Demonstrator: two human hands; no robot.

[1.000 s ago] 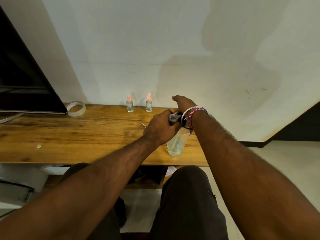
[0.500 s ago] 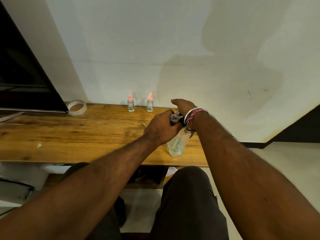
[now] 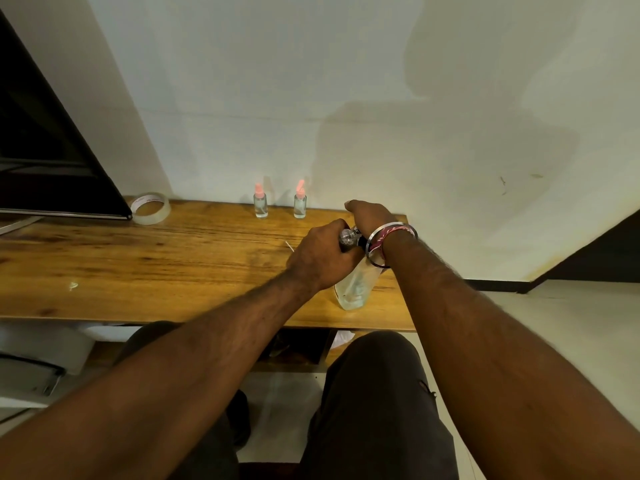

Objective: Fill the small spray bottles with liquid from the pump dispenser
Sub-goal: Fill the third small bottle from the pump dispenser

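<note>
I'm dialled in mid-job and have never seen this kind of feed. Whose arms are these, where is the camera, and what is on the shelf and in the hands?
There is no robot here: these are a person's two bare arms, filmed by one wide-angle camera worn on the head, looking forward and down. The dark shapes at the bottom are the person's knees.

The left hand is curled round a small clear bottle, held at the top of the large clear pump dispenser, which stands near the front edge of the wooden shelf. The right hand, with bangles at the wrist, rests on top of the dispenser; its fingers are hidden, so I cannot tell its grip.

Two small spray bottles with pink tops stand by the wall, apart from each other. A tape roll lies to their left, beside a dark screen.
</note>
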